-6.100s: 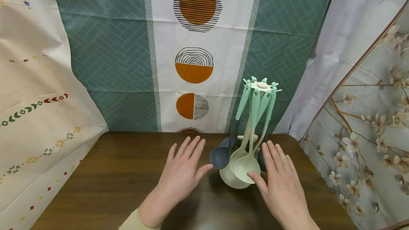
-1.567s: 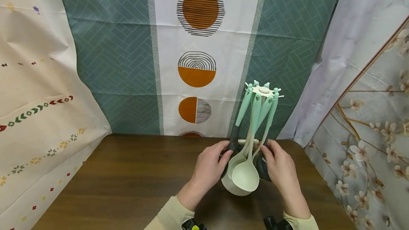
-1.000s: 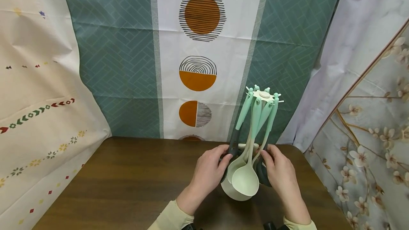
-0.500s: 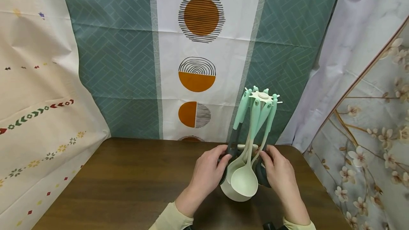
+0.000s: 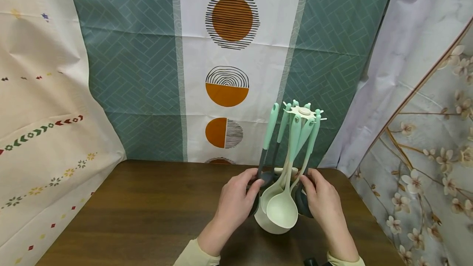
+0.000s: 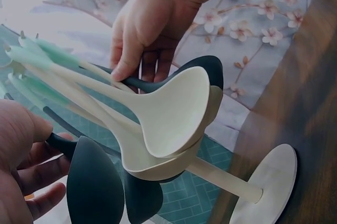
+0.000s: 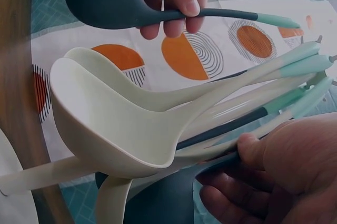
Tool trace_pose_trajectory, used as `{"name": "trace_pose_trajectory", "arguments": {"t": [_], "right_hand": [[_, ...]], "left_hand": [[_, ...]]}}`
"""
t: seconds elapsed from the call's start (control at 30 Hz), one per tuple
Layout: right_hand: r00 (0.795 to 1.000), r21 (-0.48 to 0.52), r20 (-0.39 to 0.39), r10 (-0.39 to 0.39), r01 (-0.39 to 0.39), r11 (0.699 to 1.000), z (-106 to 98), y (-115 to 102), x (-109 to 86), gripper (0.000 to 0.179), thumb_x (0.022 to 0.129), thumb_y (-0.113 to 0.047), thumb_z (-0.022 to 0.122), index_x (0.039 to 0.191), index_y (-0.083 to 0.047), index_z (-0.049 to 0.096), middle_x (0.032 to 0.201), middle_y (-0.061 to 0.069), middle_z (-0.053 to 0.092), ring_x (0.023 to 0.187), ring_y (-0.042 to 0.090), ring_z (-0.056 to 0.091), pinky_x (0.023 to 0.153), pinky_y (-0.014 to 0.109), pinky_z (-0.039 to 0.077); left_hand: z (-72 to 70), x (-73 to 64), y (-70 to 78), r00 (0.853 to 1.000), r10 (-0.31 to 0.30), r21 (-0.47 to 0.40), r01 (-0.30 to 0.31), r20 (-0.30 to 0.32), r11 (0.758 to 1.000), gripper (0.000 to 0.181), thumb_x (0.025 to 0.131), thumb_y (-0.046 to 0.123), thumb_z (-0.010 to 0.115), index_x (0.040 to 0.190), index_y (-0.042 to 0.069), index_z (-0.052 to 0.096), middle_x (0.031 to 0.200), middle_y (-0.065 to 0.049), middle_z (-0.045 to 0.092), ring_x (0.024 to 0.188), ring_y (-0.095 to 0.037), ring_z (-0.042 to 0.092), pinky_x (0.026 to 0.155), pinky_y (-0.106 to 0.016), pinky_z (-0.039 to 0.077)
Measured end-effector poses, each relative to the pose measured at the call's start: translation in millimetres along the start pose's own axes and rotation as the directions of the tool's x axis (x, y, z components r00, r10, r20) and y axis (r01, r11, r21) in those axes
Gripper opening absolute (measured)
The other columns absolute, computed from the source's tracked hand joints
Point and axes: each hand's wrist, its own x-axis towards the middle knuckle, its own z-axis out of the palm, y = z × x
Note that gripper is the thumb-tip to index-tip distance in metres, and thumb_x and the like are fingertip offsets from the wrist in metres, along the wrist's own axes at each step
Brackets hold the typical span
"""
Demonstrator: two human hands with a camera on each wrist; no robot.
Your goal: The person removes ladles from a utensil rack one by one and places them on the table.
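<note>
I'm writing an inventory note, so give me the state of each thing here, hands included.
Left dark utensil: off the rack, handle end free.
Right dark utensil: held; whether hooked, unclear.
Front cream ladle: hanging handle-up, bowl empty.
Rack: upright, its base on the table.
Left hand: gripping the left dark utensil.
Right hand: gripping the right dark utensil.

Left hand in a pinch, right hand likewise
</note>
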Motion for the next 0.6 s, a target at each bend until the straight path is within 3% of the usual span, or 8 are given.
{"name": "trace_pose_trajectory", "arguments": {"t": [0.27,0.6], "right_hand": [[0.999,-0.007,-0.018,-0.026,0.026,1.000,-0.4,0.4,-2.3,0.009,0.114,-0.020,0.064,0.112,-0.011,0.066,0.083,0.003,0.061,0.072,0.020,0.054,0.066,0.038,0.042],[1.000,-0.013,0.015,0.004,-0.004,1.000,-3.8,-0.6,-3.9,0.013,0.115,-0.025,0.063,0.118,-0.014,0.070,0.085,0.000,0.062,0.073,0.018,0.054,0.067,0.039,0.041]], "left_hand": [[-8.6,-4.2,2.1,1.000,0.011,0.010,-0.011,-0.019,1.000,0.021,0.105,0.018,0.078,0.125,0.016,0.077,0.105,0.009,0.078,0.096,-0.014,0.070,0.083,-0.041,0.058],[-25.3,-8.0,-1.6,0.998,0.002,0.059,0.002,-0.067,0.998,0.017,0.103,0.018,0.081,0.120,0.018,0.077,0.103,0.012,0.078,0.098,-0.016,0.071,0.084,-0.044,0.059]]}}
